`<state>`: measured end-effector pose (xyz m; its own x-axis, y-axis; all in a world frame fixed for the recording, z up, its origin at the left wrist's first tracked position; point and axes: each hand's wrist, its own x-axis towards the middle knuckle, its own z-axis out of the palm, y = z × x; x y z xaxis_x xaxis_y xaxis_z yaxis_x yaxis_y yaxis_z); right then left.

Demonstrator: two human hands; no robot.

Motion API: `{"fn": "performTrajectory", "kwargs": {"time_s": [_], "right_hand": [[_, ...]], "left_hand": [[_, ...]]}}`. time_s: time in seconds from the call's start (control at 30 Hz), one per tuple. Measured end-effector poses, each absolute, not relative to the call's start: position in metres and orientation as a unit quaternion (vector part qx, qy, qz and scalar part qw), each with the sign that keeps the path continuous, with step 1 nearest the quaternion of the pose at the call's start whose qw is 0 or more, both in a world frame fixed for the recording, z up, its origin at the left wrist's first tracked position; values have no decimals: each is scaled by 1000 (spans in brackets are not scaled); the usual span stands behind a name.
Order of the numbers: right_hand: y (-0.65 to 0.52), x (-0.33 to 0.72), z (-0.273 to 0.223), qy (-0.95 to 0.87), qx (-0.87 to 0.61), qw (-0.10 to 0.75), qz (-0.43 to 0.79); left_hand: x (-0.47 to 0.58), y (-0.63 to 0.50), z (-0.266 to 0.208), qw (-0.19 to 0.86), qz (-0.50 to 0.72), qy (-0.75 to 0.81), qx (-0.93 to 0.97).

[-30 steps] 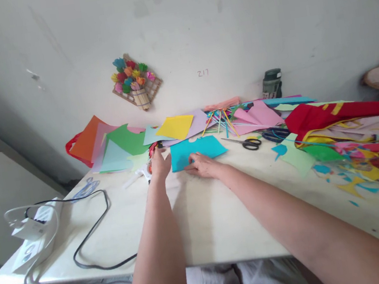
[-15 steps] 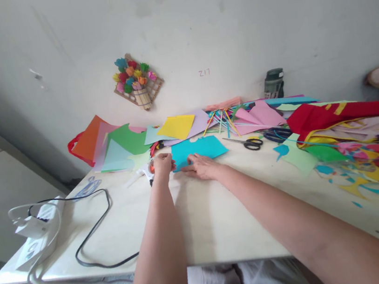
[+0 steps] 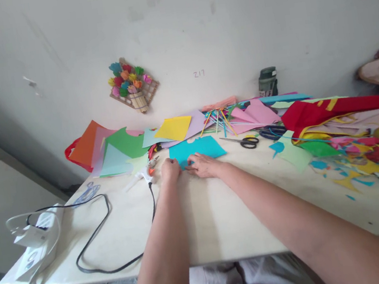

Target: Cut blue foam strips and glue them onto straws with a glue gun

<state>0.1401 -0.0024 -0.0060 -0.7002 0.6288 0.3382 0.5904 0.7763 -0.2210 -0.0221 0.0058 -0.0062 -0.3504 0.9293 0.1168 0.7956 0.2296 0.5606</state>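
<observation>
A bright blue sheet of paper (image 3: 199,147) lies flat on the table in front of me, with a small notch in its far edge. My left hand (image 3: 171,169) is closed at the sheet's near left corner; whatever its fingertips pinch is hidden. At the near edge, my right hand (image 3: 202,165) has its fingers bent over the blue paper, thumb low against the edge. Just left of my left hand, a white glue gun (image 3: 144,174) with an orange trigger rests on the table, its black cord running toward me.
Coloured papers (image 3: 122,144) spread along the wall at left. Black-handled scissors (image 3: 249,142) lie right of the blue sheet. Paper scraps (image 3: 351,166) and red fabric (image 3: 329,110) cover the right side. A power strip (image 3: 37,248) stands at the left edge, and a bottle (image 3: 267,82) by the wall.
My left hand has moved right, away from the glue gun to the blue paper's corner, uncovering the gun and cord. My right hand's fingers are more bent. The view has shifted slightly.
</observation>
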Motion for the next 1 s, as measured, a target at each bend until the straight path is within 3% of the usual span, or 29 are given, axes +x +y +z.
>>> {"fn": "performTrajectory", "kwargs": {"time_s": [0.4,0.7,1.0], "right_hand": [[24,174,-17,-868,-348,289,205],[35,173,-23,-736,-455,373,335],[30,171,-16,-749,-477,348,301]], "left_hand": [[-11,-7,4,46,191,784,589],[16,-17,14,17,144,803,578],[17,-21,22,45,130,806,576]]}}
